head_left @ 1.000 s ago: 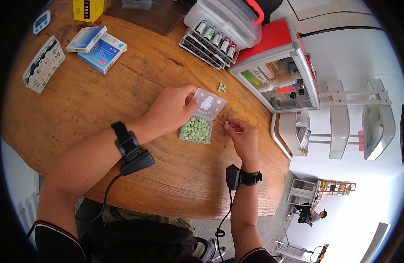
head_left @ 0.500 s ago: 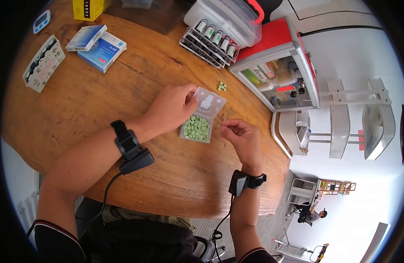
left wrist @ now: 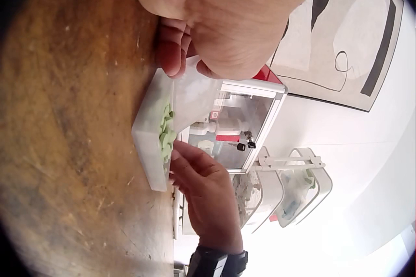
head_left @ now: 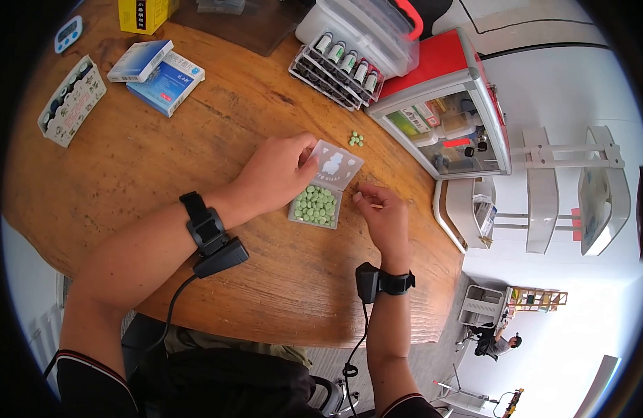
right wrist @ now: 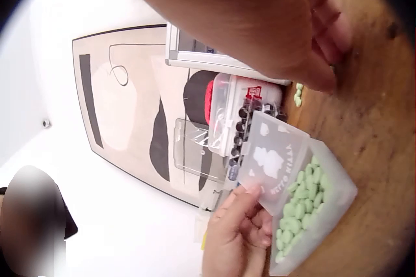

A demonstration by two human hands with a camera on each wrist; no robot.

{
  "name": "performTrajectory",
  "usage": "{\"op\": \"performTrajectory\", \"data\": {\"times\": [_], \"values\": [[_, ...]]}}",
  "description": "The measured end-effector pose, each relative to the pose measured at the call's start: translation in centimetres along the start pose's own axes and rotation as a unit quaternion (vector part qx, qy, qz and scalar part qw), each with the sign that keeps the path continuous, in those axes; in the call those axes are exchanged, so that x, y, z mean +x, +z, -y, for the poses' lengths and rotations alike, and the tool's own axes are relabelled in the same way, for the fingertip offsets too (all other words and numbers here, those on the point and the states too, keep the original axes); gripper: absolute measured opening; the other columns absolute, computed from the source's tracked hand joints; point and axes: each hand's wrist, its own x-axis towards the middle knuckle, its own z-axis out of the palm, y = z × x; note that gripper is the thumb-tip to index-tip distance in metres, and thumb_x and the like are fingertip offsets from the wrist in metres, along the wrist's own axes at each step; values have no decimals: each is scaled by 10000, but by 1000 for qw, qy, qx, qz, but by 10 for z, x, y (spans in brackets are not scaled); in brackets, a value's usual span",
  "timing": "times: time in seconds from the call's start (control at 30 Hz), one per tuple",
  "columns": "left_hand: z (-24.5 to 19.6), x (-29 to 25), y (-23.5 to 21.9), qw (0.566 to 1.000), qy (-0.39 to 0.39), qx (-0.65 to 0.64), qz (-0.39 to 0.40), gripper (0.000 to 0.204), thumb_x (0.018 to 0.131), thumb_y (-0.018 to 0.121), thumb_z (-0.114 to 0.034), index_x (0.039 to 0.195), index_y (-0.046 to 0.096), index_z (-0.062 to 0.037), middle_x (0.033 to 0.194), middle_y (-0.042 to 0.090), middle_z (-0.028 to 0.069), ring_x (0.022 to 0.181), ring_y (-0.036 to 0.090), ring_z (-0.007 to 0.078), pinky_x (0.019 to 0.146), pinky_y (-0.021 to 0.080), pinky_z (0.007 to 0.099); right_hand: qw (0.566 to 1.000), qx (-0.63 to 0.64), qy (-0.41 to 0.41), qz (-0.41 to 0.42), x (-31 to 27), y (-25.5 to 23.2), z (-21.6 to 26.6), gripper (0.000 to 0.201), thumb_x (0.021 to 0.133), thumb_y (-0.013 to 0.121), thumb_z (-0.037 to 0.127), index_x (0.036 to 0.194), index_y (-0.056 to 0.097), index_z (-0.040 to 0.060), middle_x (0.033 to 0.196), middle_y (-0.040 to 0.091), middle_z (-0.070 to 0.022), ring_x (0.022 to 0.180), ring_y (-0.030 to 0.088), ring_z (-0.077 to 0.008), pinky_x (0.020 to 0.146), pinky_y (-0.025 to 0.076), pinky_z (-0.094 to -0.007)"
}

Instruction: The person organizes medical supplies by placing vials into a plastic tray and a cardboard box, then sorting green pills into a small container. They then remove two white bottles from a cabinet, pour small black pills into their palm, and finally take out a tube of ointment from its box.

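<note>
A small translucent box [head_left: 291, 211] full of green tablets [head_left: 316, 205] lies on the wooden table, its lid [head_left: 346, 168] raised. My left hand [head_left: 276, 174] pinches the lid's left edge, its thumb on the printed side in the right wrist view. Just right of the box is my right hand [head_left: 387, 221], thumb and forefinger together; in the right wrist view a tiny greenish piece shows at the fingertips of this hand [right wrist: 273, 30], apparently a tablet, mostly hidden. A little group of loose green tablets [head_left: 356, 141] lies beyond the lid.
Blue-and-white boxes [head_left: 169, 87], a carton of vials [head_left: 72, 104], a yellow box [head_left: 141, 15] and a timer [head_left: 68, 33] stand at the far left. Behind the loose tablets are a vial rack [head_left: 328, 76] and a red cabinet [head_left: 433, 66]. Someone sits in the background.
My right hand moved left toward the box, then slightly back to the right, and its wrist swung back. My left hand keeps its hold on the lid.
</note>
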Motion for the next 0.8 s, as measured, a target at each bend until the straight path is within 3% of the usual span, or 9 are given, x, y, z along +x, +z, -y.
{"op": "performTrajectory", "data": {"times": [0.2, 0.27, 0.4, 0.47, 0.5, 0.57, 0.6, 0.67, 0.8], "values": [[-1, -1, 1, 1000, 4, 0, -1, 174, 977, 601, -120, 1032, 623, 43, 827, 695, 147, 672, 642, 215, 630, 501, 345, 1000, -17, 2, 18, -4, 0, 7, 198, 906, 753, 126, 1049, 745, -10, 846, 746, -74, 728, 687, -133, 694, 551, -279], [0, 0, 0, 1000, 5, 0, -3, 174, 977, 601, -120, 1030, 621, 44, 830, 697, 149, 673, 643, 214, 631, 502, 345, 991, 117, 20, 57, -10, -3, 22, 194, 924, 738, 130, 1037, 737, -27, 829, 731, -54, 734, 671, -98, 683, 541, -252], [2, 1, 2, 1000, 1, -5, -7, 158, 969, 604, -116, 998, 626, 38, 809, 692, 142, 667, 641, 211, 626, 500, 340, 972, 205, 47, 101, -4, -9, 37, 187, 941, 718, 128, 1026, 729, -38, 815, 715, -36, 740, 657, -71, 671, 530, -229], [0, 1, 1, 1000, 0, 1, -9, 150, 961, 608, -113, 981, 627, 35, 791, 688, 136, 655, 638, 210, 618, 497, 338, 984, 170, 51, 11, 19, -5, 17, 261, 932, 736, 171, 1086, 722, -39, 867, 732, -65, 740, 669, -96, 674, 533, -249], [-1, 0, -1, 1000, -8, 4, -3, 144, 948, 614, -112, 963, 626, 31, 772, 680, 130, 639, 633, 209, 607, 491, 337, 984, 171, 50, 10, 29, -1, 7, 261, 932, 736, 171, 1086, 722, -39, 867, 732, -65, 740, 669, -96, 674, 533, -249], [-2, -1, -1, 1000, -15, 8, 2, 139, 935, 619, -111, 945, 624, 28, 753, 672, 124, 623, 627, 208, 596, 486, 335, 999, 45, -3, -21, 47, 6, -2, 344, 910, 760, 216, 1143, 714, -32, 996, 738, -113, 766, 690, -148, 691, 541, -292], [-1, -1, 0, 1000, -14, 11, -3, 136, 924, 624, -109, 934, 620, 27, 743, 666, 122, 612, 624, 207, 587, 481, 335, 999, 45, -5, -22, 52, 9, -3, 344, 910, 760, 216, 1143, 714, -32, 996, 738, -113, 766, 690, -148, 691, 541, -292], [-1, -1, -1, 1000, -12, 14, -10, 134, 914, 629, -108, 923, 616, 25, 733, 661, 121, 601, 621, 206, 579, 476, 335, 995, -24, -86, -36, 62, 16, 0, 403, 879, 776, 235, 1182, 706, -21, 1088, 711, -158, 799, 703, -216, 724, 549, -342], [-2, -1, -1, 1000, -9, 10, -7, 135, 911, 635, -104, 917, 610, 29, 734, 659, 129, 607, 626, 210, 579, 476, 341, 987, -101, -127, -17, 88, 18, 6, 355, 871, 760, 188, 1172, 717, 2, 1088, 687, -177, 807, 694, -247, 734, 551, -367]]}}
